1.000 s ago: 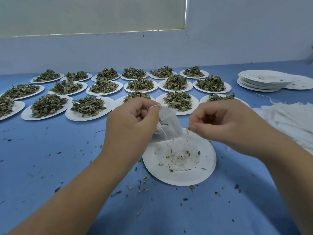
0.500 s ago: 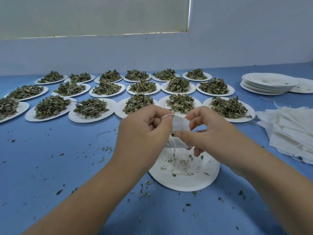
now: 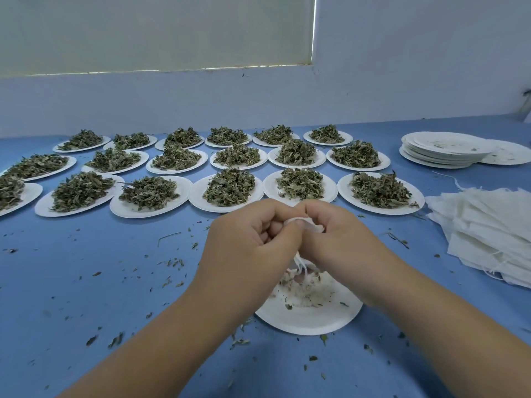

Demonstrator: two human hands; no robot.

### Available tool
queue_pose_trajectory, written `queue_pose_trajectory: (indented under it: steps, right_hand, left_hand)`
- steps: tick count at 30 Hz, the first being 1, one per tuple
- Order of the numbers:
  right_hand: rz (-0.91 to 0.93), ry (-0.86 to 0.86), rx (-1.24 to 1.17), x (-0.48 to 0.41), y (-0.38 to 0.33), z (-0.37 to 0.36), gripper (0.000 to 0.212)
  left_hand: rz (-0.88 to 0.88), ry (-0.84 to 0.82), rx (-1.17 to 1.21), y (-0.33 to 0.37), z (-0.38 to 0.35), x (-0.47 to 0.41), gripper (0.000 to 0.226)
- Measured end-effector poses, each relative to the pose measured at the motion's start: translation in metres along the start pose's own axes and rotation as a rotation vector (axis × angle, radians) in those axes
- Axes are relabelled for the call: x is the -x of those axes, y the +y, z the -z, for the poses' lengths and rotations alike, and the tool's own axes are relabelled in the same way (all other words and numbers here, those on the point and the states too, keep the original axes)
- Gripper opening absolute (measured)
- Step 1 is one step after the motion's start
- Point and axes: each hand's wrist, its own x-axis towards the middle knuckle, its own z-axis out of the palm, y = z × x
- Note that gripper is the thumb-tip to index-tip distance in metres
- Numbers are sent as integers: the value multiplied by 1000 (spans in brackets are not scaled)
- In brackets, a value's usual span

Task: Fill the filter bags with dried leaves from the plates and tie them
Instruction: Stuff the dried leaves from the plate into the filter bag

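Observation:
Both hands meet above a nearly emptied white plate [image 3: 307, 317] that holds only leaf crumbs. My left hand [image 3: 250, 245] and my right hand [image 3: 342, 239] each pinch the top of a small white filter bag [image 3: 309, 225]; only a crumpled bit of it shows between the fingers. Its white strings [image 3: 301, 265] dangle below the hands over the plate. The bag's body is hidden behind my hands. Several white plates heaped with dried green leaves [image 3: 230, 186] stand in rows beyond the hands.
A pile of flat white filter bags [image 3: 488, 231] lies at the right. A stack of used plates [image 3: 442, 149] stands at the far right. Leaf scraps litter the blue table [image 3: 100, 282]. A pale wall rises behind the plates.
My right hand has moved left and closed in on my left hand, so both now pinch the bag's top together. The view has tilted up a little.

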Motion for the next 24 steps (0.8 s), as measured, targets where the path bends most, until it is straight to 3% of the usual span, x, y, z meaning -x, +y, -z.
queue_pose_trajectory:
  steps: [3, 6, 13, 21, 24]
  right_hand:
    - [61, 143, 288, -9, 8, -6, 27]
    - [97, 200, 484, -11, 9, -11, 29]
    - [57, 42, -197, 2, 4, 3, 14]
    - [-4, 78, -386, 0, 6, 15, 25]
    - [14, 74, -408, 1, 6, 16, 25]
  left_hand:
    - [5, -30, 28, -2, -3, 2, 16]
    - [12, -46, 19, -4, -3, 5, 17]
    - [-124, 31, -108, -6, 9, 0, 24]
    - [-143, 24, -434, -34, 23, -18, 43]
    - [-76, -107, -530, -45, 28, -21, 74]
